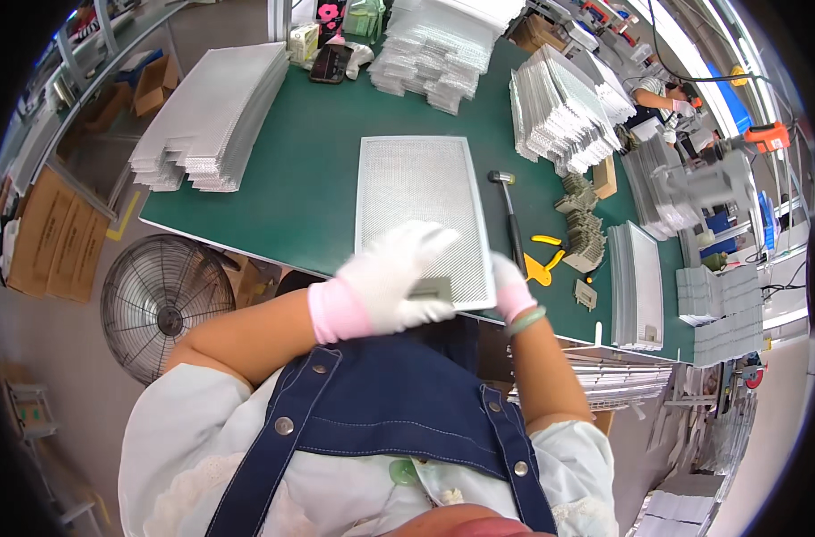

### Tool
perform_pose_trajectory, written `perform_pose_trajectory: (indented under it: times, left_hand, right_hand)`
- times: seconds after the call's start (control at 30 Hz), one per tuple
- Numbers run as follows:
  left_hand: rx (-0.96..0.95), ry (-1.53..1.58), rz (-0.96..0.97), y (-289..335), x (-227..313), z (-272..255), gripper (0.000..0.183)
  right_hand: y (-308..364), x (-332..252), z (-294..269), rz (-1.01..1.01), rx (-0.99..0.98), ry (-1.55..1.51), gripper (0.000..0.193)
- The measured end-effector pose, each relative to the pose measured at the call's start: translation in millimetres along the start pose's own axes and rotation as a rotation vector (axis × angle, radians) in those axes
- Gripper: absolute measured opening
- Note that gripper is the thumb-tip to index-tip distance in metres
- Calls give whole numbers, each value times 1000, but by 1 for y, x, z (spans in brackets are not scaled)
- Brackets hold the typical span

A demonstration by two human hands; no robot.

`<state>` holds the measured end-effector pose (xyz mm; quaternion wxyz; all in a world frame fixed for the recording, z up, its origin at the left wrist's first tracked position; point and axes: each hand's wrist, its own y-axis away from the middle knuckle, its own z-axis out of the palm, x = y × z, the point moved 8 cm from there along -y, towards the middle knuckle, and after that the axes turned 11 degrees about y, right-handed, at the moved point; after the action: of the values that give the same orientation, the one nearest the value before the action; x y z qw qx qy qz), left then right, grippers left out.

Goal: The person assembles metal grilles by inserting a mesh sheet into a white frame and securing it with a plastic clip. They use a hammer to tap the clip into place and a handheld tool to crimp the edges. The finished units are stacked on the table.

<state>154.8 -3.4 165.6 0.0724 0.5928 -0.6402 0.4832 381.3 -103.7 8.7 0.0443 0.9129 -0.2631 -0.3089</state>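
Note:
A white-framed mesh panel [416,188] lies at the near edge of the green table. My left hand [385,273], in a white glove with a pink cuff, is over its near left part with the fingers stretched out, slightly blurred, and the thumb apart. Between thumb and fingers a small grey-beige metal plate [432,289] shows at the panel's near edge. My right hand [511,285], gloved alike, grips the panel's near right edge; its fingertips are partly hidden. Right of the panel lie a hammer [512,219] and a yellow-handled tool [540,268].
Stacks of mesh panels [215,112] stand at the left, back [439,54] and right back [564,107]. Small metal plates [583,234] are piled at the right, near upright panels [636,286]. A floor fan [168,309] stands left. Another person [662,98] works beyond the table.

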Motion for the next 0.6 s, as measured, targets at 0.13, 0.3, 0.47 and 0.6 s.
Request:
perform_pose_trajectory:
  times: [0.13, 0.3, 0.47, 0.6]
  left_hand:
    - [61, -189, -513, 62, -97, -13, 50]
    - [-49, -205, -988, 118, -105, -11, 47]
    - [-157, 351, -1251, 132, -117, 20, 40]
    - [34, 1314, -1032, 104, -102, 66, 37]
  right_hand:
    - [66, 18, 24, 164, -8, -522, 49]
    - [105, 7, 57, 387, -215, -765, 47]
    - [113, -7, 75, 298, -277, -803, 52]
    - [115, -46, -2, -234, 239, -1440, 69]
